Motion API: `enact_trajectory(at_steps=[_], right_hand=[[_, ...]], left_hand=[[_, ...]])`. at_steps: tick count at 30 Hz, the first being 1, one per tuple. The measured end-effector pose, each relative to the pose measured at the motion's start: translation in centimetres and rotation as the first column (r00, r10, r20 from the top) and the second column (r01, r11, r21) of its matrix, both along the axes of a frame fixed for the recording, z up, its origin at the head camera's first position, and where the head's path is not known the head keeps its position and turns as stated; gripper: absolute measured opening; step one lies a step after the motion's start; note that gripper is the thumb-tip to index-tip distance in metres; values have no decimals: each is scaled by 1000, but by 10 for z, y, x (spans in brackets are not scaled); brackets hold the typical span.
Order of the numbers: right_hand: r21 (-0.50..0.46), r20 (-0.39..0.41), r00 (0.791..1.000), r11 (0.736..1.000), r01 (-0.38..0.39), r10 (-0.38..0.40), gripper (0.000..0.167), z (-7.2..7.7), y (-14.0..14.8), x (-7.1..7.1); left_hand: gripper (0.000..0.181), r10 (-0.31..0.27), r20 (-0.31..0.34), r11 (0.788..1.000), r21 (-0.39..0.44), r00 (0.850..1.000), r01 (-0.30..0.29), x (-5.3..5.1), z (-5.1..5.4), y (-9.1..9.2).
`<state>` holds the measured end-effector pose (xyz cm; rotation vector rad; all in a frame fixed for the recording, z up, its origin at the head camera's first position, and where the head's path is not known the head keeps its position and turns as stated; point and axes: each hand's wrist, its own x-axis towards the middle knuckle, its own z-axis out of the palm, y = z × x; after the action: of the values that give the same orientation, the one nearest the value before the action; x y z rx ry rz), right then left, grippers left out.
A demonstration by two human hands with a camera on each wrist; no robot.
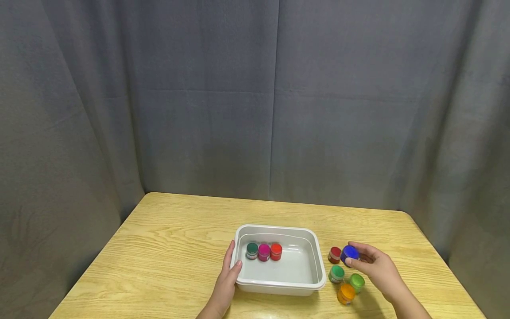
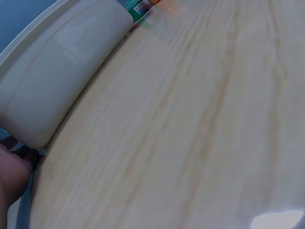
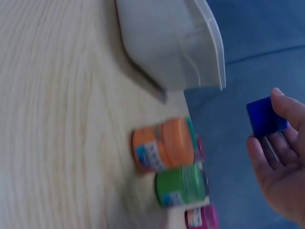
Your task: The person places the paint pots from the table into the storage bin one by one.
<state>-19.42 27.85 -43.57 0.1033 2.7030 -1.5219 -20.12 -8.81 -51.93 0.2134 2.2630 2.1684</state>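
Observation:
My right hand point(image 1: 376, 268) pinches a blue paint jar point(image 1: 350, 253) between thumb and fingers. In the right wrist view, the blue jar point(image 3: 265, 117) is held above the table. My left hand point(image 1: 227, 281) grips the left side of a white plastic basin point(image 1: 279, 288), thumb over the rim and fingers outside. Inside the basin, toward its left, dark green point(image 1: 252, 250), magenta point(image 1: 264, 252) and red point(image 1: 276, 251) paint jars stand in a row. Right of the basin are dark red point(image 1: 334, 255), green point(image 1: 336, 274), light green point(image 1: 356, 282) and orange point(image 1: 346, 293) jars.
The wooden table point(image 1: 167, 248) reaches back to a grey curtain point(image 1: 207, 133), which also hangs at both sides. In the right wrist view, a pink jar point(image 3: 202, 217) stands beyond the green one.

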Motion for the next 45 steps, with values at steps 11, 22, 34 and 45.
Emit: enact_trajectory(at_steps=[11, 22, 34, 45], right_hand=[[-135, -26, 999, 990, -38, 34, 61, 7, -39, -14], [-132, -41, 998, 990, -57, 52, 57, 10, -78, -27], [-140, -61, 998, 990, 3, -11, 49, 1, -115, -44], [15, -59, 998, 1000, 25, -24, 40, -4, -130, -56]], left_hand=[[58, 10, -3, 1000, -12, 1000, -10, 1, 1, 0], [58, 5, 0, 1000, -2, 1000, -5, 1, 0, 0], [59, -2, 2, 1000, 0, 1000, 2, 1, 0, 0], [59, -2, 13, 1000, 4, 1000, 1, 1, 2, 0]])
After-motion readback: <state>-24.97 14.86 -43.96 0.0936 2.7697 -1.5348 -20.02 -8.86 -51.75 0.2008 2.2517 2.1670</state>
